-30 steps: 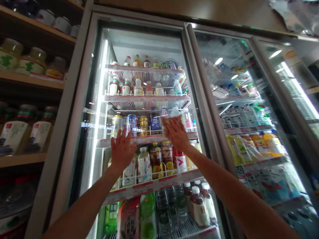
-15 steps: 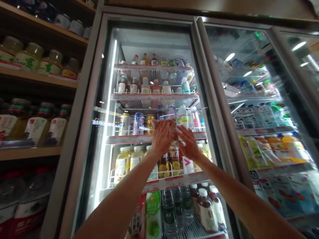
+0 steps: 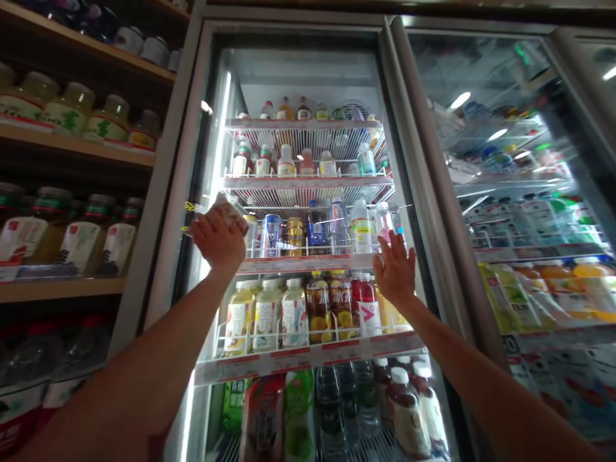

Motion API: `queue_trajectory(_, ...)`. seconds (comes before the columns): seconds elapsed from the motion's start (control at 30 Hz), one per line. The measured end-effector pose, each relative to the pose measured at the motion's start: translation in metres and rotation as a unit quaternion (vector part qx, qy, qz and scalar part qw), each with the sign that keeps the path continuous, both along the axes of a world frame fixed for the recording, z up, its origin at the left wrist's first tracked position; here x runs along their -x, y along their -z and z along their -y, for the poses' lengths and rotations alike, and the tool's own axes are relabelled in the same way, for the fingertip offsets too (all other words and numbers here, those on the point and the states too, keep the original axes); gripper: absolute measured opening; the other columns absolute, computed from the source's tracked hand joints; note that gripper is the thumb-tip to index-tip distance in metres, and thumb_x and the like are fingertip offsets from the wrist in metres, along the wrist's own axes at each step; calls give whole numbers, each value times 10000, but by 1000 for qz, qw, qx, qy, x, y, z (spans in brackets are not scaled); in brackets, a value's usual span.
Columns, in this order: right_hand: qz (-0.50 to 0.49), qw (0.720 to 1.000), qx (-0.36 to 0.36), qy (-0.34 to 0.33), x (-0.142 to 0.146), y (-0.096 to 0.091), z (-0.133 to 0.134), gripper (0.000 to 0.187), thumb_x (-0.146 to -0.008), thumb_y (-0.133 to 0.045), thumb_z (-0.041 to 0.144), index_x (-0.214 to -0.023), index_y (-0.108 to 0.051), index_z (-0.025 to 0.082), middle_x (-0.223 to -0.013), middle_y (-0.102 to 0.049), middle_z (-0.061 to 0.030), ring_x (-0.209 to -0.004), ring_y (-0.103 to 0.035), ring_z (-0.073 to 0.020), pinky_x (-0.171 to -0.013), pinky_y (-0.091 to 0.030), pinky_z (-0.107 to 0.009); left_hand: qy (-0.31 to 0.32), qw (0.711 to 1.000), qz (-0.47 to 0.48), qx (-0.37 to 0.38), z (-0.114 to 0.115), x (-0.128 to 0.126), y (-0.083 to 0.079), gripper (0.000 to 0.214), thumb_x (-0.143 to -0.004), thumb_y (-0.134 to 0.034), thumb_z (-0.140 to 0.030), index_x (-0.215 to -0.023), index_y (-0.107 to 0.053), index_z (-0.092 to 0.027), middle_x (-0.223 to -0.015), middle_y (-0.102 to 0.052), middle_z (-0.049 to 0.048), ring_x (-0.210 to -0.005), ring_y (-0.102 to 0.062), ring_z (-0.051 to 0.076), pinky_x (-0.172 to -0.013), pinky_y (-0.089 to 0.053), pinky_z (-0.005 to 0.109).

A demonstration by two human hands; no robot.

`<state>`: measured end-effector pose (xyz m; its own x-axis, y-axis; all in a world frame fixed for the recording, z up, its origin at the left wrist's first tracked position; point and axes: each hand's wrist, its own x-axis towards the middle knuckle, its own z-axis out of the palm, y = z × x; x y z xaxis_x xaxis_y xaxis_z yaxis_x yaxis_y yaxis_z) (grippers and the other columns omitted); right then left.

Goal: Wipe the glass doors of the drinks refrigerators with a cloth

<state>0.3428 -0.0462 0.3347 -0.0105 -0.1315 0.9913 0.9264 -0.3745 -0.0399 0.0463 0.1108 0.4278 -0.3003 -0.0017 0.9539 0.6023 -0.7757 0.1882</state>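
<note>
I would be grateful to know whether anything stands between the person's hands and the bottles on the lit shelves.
Yes: the cooler's clear glass door stands before the shelved drink bottles. The left hand presses a crumpled pale cloth on it near its left edge; the right hand lies open on it further right.

The left hand covers most of the pale wad pressed to the glass door, so what the wad is cannot be told, and at least 1 can behind it is hidden. The right hand masks the shelf edge there. Bottle labels are too small to read (the price strips too). The neighbouring door is blurred by glare. The 2 forearms and the lowest bottles run off the bottom edge, and the jars off the left.
</note>
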Motion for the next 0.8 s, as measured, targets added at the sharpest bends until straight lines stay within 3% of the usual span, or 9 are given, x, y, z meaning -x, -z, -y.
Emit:
queue_trajectory(0.07, -3, 1000, 6, 2, 0, 0, 1, 471, -930, -307, 331, -1377, -391, 205, -1490, -337, -109, -1404, -237, -261, -1095, -226, -519, 0, 999, -45, -13, 13, -22, 3, 548, -905, -316, -295, -1308, -375, 71, -1434, -307, 281, -1360, -208, 421, -1091, -121, 658)
queue_trajectory(0.17, -2, 1000, 13, 5, -1, 0, 2, 467, -933, -304, 336, -1361, -416, 188, -1488, -341, -114, -1396, -256, -261, -1092, -236, -517, 7, 982, -179, -67, 43, -86, 19, 487, -832, -490, -303, -1302, -479, -180, -1446, -400, 62, -1373, -269, 290, -1161, -191, 465)
queue_trajectory(0.23, 3, 1000, 13, 6, -2, 0, 3, 461, -931, -312, 334, -1351, -432, 185, -1484, -352, -114, -1391, -269, -256, -1092, -238, -510, 7, 955, -274, -113, 54, -112, 28, 490, -836, -475, -277, -1322, -464, -217, -1475, -359, 43, -1393, -229, 287, -1165, -184, 465)
queue_trajectory(0.33, 13, 1000, 7, 2, -4, 1, 4, 457, -929, -319, 330, -1350, -439, 198, -1478, -364, -106, -1390, -273, -245, -1096, -233, -501, 2, 955, -278, -108, 38, -86, 29, 507, -847, -412, -241, -1352, -425, -189, -1488, -329, 78, -1399, -216, 293, -1152, -198, 500)
queue_trajectory(0.43, 11, 1000, 3, 0, -3, 1, 2, 460, -933, -304, 324, -1353, -435, 193, -1480, -360, -113, -1390, -274, -252, -1091, -235, -508, -14, 987, -150, -49, 1, -17, 20, 524, -834, -385, -225, -1344, -419, -108, -1475, -326, 153, -1394, -210, 332, -1138, -170, 567)
queue_trajectory(0.5, 4, 1000, 2, 1, -1, 1, 0, 463, -932, -308, 331, -1351, -437, 179, -1478, -359, -123, -1389, -275, -264, -1087, -238, -517, -25, 998, -58, -7, -12, 11, 16, 531, -829, -371, -219, -1339, -415, -78, -1466, -325, 184, -1386, -210, 362, -1116, -164, 615)
queue_trajectory(0.6, 3, 1000, 0, -1, -1, 1, 0, 471, -931, -317, 341, -1365, -419, 187, -1480, -358, -120, -1392, -266, -268, -1088, -233, -520, -25, 997, -67, -1, -1, -9, 23, 526, -822, -374, -214, -1319, -433, -52, -1458, -332, 199, -1383, -221, 357, -1131, -162, 584)
queue_trajectory(0.73, 14, 1000, -2, -3, -4, 1, 3, 467, -933, -309, 336, -1363, -428, 201, -1473, -371, -111, -1390, -272, -254, -1092, -233, -504, 0, 966, -241, -93, 32, -72, 46, 517, -825, -418, -243, -1339, -432, -184, -1485, -331, 79, -1407, -194, 283, -1155, -196, 496)
queue_trajectory(0.8, 16, 1000, 1, 0, -4, 1, 4, 459, -933, -305, 334, -1348, -447, 200, -1469, -379, -107, -1386, -283, -247, -1093, -238, -493, -2, 957, -269, -105, 29, -66, 54, 509, -828, -418, -247, -1335, -436, -209, -1480, -344, 55, -1407, -204, 258, -1161, -197, 472)
